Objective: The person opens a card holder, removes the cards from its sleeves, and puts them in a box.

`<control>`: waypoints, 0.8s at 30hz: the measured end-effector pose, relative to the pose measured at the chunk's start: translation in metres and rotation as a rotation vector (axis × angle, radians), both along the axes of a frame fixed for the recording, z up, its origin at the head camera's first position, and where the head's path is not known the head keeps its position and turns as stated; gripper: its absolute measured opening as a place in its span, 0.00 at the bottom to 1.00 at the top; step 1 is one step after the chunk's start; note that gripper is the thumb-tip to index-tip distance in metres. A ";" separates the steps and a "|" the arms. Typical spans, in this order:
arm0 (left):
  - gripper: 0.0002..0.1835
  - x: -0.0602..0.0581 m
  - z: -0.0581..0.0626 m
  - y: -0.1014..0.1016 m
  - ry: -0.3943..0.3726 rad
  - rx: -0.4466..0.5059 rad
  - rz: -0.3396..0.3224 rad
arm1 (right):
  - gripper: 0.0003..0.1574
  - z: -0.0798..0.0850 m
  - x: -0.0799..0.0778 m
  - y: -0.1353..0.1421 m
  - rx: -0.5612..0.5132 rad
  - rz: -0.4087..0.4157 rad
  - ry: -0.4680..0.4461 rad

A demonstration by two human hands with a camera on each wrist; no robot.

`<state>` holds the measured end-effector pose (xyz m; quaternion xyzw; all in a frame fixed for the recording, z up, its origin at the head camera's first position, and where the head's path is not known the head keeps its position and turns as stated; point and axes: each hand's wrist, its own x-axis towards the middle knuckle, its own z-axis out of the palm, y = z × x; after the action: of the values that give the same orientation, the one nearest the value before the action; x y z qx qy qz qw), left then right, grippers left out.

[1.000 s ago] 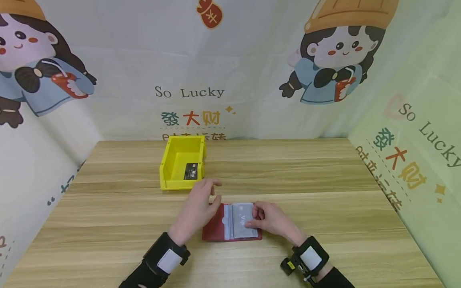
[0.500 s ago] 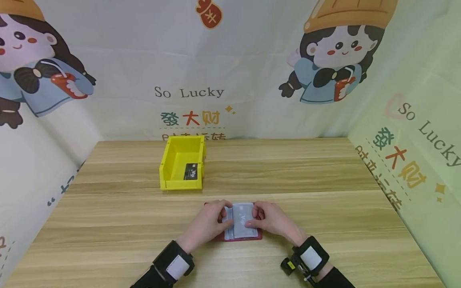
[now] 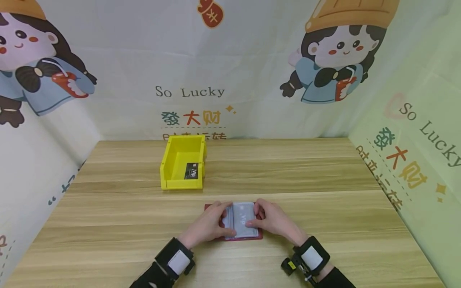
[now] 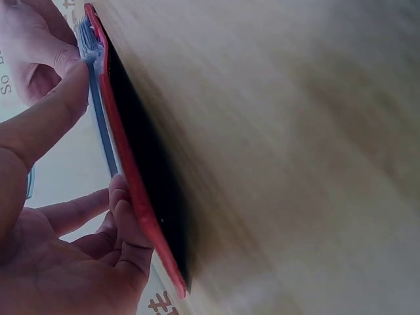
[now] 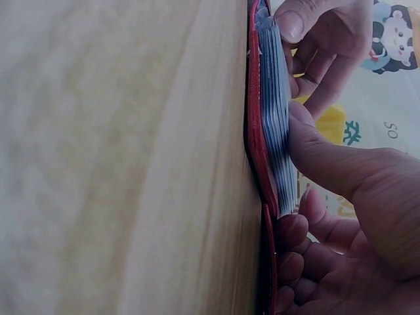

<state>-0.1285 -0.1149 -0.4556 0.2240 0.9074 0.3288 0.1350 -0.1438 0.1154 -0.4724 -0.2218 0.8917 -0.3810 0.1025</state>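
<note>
A red card holder [image 3: 261, 236] lies open on the table, with a thick stack of clear plastic sleeves [image 3: 248, 212] inside. "Vip" shows through the top sleeve. My left hand [image 3: 208, 223] grips the holder near its spine, the thumb pressing on the sleeves and covering much of the left cover. At the other side my right hand [image 3: 271, 218] holds the sleeves' outer edge, its thumb on top and fingers curled beside it. Seen edge-on in the right wrist view, the sleeve stack [image 5: 274, 105] stands above the red cover [image 5: 254, 125].
Behind my left hand sits a yellow bin [image 3: 181, 184] with a black "Vip" card [image 3: 191, 171] in it. The wooden table [image 3: 306, 176] meets printed cloth walls [image 3: 252, 72] at the back and sides.
My left hand has come from beside the yellow bin down to the card holder and taken hold near its spine. The right hand has stayed almost still on the sleeves.
</note>
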 end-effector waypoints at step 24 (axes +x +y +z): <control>0.46 -0.002 -0.002 0.001 -0.007 -0.024 -0.005 | 0.33 0.015 -0.015 -0.005 0.176 0.093 0.134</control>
<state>-0.1309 -0.1136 -0.4574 0.2236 0.9103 0.3183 0.1417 -0.1589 0.1106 -0.4571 -0.2782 0.9153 -0.2802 0.0794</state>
